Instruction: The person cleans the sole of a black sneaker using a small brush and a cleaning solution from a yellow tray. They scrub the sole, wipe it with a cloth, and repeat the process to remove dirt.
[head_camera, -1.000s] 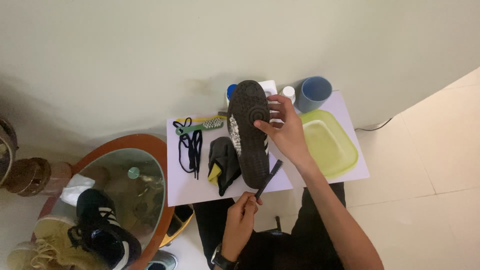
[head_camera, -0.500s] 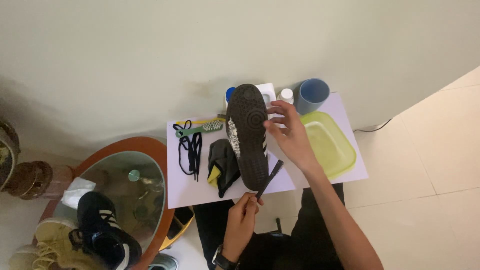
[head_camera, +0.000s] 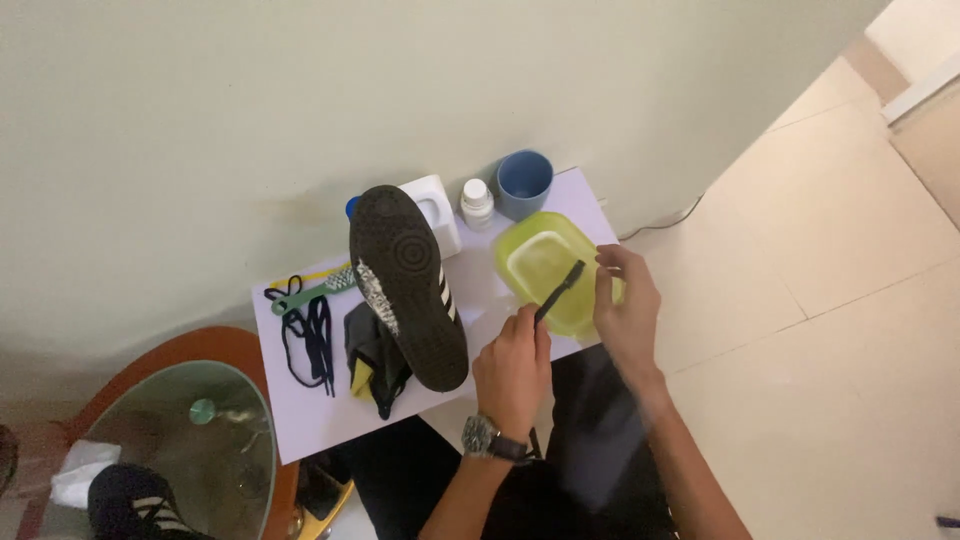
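Note:
A black shoe with white stripes lies sole up on the small white table, with no hand on it. My left hand, a watch on its wrist, grips the lower end of a thin black brush. The brush slants up over a yellow-green plastic basin. My right hand hovers over the basin's right side, its curled fingers right beside the brush's upper end. Whether they pinch the brush is unclear.
Black laces, a green-handled brush and a dark cloth with yellow lie left of the shoe. A white container, small white bottle and blue cup stand by the wall. A round glass table sits lower left.
My right hand let go of the shoe and moved right over the basin. The shoe now lies on the table. My left hand carried the black brush up and right to the basin.

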